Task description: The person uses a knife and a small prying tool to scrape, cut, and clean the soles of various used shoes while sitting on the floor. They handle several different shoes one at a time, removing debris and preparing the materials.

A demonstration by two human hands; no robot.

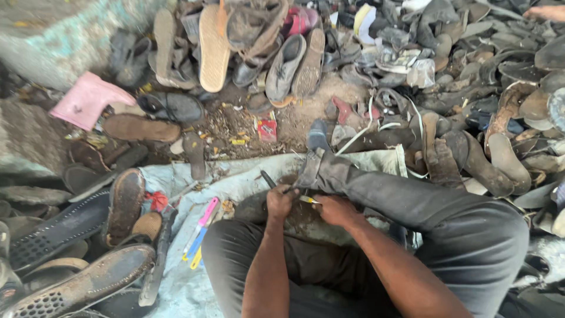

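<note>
I sit on the ground with my legs in dark grey trousers point(412, 200). My left hand point(279, 201) is closed around a thin dark tool point(268, 178) whose handle sticks up and to the left. My right hand point(334, 209) is closed beside it, pinching a small pale yellowish piece point(308, 199) between the two hands. Both hands meet over a dirty worn sole or slab point(300, 221) lying between my knees. What exactly lies under my fingers is hidden.
A pale cloth point(176, 176) is spread under me, with pink, blue and yellow handled tools point(200, 229) on it. Worn soles and sandals point(88, 282) lie to the left. A big heap of old shoes point(459, 76) fills the far side. A pink boot point(88, 100) lies far left.
</note>
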